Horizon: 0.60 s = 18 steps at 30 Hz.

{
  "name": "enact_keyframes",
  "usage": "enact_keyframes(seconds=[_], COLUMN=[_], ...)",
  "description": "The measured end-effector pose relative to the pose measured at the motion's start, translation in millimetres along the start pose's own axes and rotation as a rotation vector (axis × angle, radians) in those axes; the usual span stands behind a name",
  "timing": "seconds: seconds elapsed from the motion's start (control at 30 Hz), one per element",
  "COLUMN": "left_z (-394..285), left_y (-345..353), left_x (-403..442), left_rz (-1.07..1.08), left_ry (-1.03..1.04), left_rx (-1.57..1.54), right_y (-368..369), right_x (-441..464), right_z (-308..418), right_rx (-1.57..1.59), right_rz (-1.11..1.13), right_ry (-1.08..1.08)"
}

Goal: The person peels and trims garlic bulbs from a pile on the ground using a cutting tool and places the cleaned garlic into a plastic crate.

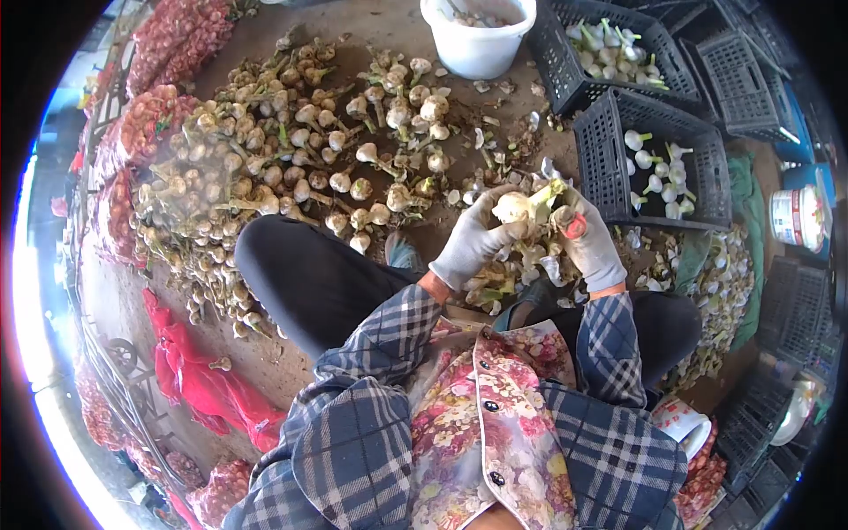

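My left hand [477,237], in a pale work glove, is closed around a white garlic bulb [512,209]. The bulb's greenish stem [549,196] points to the right. My right hand [590,243], gloved too, has its fingers closed at that stem and its loose skins. Something red shows at the right thumb; whether it is part of the glove or a wrap, I cannot tell. Any tool inside the right hand is hidden. Below both hands, peeled garlic skins [552,265] lie on the ground between my knees.
A big heap of unpeeled garlic [300,137] spreads ahead and left. At right, a black crate [601,159] and another crate [565,79] hold cleaned bulbs. A white bucket [481,49] stands ahead. Red net sacks [159,124] line the left; a pink net bag [208,380] lies flat.
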<state>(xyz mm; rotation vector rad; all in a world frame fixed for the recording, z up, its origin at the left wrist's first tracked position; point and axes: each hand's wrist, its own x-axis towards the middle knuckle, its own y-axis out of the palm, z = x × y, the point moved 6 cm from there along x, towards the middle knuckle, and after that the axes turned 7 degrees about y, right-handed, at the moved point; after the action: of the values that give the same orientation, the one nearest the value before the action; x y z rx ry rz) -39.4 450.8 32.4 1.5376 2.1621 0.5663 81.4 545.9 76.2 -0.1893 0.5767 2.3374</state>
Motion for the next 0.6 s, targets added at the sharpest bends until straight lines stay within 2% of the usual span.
enact_keyframes(seconds=[0.03, 0.07, 0.13, 0.17, 0.2, 0.27, 0.33, 0.4, 0.47, 0.53, 0.57, 0.6], left_z=[-6.3, -9.1, -18.5, -8.7, -13.2, 14.0, 12.7, 12.0, 10.2, 20.5, 31.3, 26.0], left_y=[1.9, 2.2, 3.7, 0.1, 3.4, 4.2, 11.0, 21.0, 18.3, 10.5, 3.6, 7.2], left_x=[2.6, 2.3, 0.3, -2.8, -6.3, -15.5, -9.7, -3.8, 0.2, -2.0, 2.1, 6.8], left_rz=[0.005, 0.003, 0.052, 0.063, 0.015, 0.034, 0.004, 0.078, 0.004, 0.054, -0.006, 0.072], left_ry=[0.085, 0.087, 0.105, -0.008, -0.013, -0.278, -0.295, -0.365, -0.392, -0.565, -0.670, -0.687], left_rx=[0.090, 0.089, 0.224, 0.029, -0.053, -0.381, -0.404, -0.532, -0.484, -0.449, -0.469, -0.527], right_y=[-1.6, -2.3, -8.8, -9.1, -9.9, -10.9, -9.0, -13.2, -11.7, -8.7, -10.6, -15.3], right_x=[2.4, 3.1, 5.5, 6.6, 6.9, 3.0, 4.8, 9.1, 8.8, 3.5, 1.6, 3.6], right_z=[-4.9, -6.0, -15.0, -15.7, -14.8, -13.2, -9.8, -23.1, -20.2, -4.7, -8.4, -11.9], right_rx=[0.018, 0.018, -0.133, -0.133, -0.175, -0.263, -0.232, 0.075, -0.027, -0.690, -0.687, -0.645], right_rz=[0.059, 0.061, -0.080, -0.076, -0.060, -0.035, -0.055, -0.071, -0.140, -0.234, -0.242, -0.244], right_ry=[-0.017, -0.016, 0.108, 0.106, 0.084, 0.043, 0.091, 0.118, 0.112, -0.089, -0.083, -0.090])
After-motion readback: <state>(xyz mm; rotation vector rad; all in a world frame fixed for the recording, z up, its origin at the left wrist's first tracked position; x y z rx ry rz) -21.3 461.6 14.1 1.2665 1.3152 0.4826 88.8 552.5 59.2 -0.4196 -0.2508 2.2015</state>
